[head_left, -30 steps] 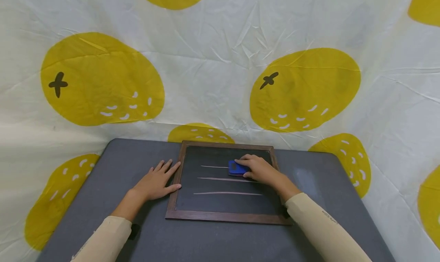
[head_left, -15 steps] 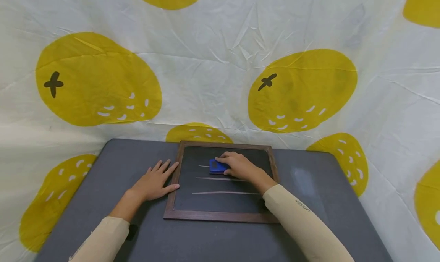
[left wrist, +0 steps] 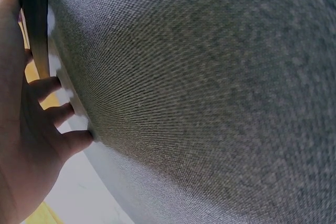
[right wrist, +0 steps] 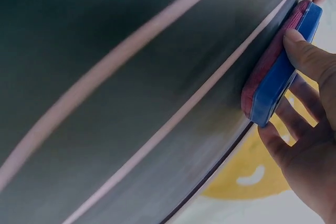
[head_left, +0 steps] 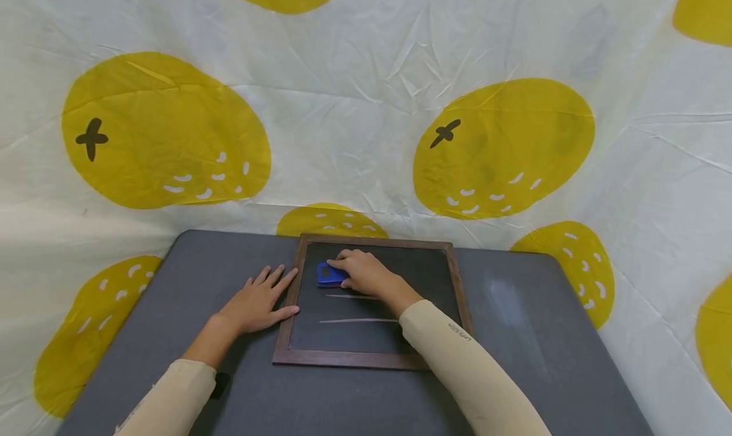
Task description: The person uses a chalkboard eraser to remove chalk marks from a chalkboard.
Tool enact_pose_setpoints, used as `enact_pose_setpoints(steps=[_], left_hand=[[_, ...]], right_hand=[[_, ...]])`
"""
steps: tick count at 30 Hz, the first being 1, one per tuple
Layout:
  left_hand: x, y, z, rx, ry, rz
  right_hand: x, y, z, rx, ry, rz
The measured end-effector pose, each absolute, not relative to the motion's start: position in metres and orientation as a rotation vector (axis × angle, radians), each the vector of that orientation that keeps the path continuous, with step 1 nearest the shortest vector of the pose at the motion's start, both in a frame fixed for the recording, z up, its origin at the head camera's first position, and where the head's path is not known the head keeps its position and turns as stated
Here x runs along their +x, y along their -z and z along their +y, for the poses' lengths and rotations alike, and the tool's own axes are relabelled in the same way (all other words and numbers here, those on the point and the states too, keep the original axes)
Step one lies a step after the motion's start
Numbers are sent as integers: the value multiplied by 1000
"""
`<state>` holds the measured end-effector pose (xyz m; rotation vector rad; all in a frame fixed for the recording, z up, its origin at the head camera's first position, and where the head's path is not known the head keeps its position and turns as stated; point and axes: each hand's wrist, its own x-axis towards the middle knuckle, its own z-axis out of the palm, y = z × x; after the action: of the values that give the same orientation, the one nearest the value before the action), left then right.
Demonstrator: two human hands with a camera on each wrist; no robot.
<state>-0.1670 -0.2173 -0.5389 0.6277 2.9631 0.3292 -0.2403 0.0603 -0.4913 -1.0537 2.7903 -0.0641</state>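
Observation:
A chalkboard (head_left: pixel 366 340) in a brown wooden frame lies on the grey table. My right hand (head_left: pixel 368 274) grips a blue chalkboard eraser (head_left: pixel 330 274) near the board's upper left. In the right wrist view the thumb and fingers hold the sides of the eraser (right wrist: pixel 275 72), its reddish felt against the board. Two pale chalk lines (right wrist: pixel 184 108) run below it, partly hidden by the right arm in the head view. My left hand (head_left: pixel 257 302) lies with fingers spread, its thumb and index fingertip on the frame's left side; the left wrist view shows this hand (left wrist: pixel 31 124) beside the frame edge.
The grey table (head_left: pixel 240 391) extends around the board, with a pale smudge (head_left: pixel 506 299) to its right. A white curtain (head_left: pixel 343 124) printed with yellow fruit hangs close behind and at both sides.
My right hand has slid the eraser left along the top chalk line, which no longer shows. The left hand has stayed on the frame.

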Motion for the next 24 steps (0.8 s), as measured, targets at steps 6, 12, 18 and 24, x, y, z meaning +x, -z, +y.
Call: enact_pose_setpoints(steps=[6,12,18,24], left_hand=[[-169,543,-217,620,-302,2957],[-168,547,-216,626,-315,2969],[-167,542,-217,626,-337,2959],[-170,538,-214,623,-311,2948]], right_hand=[[-238,493,37,-1074,15,2794],[-234,495,26,-1050,-9,2824],[-235,492,24,-1003,25,2812],[-234,487,35,-953,74,2795]])
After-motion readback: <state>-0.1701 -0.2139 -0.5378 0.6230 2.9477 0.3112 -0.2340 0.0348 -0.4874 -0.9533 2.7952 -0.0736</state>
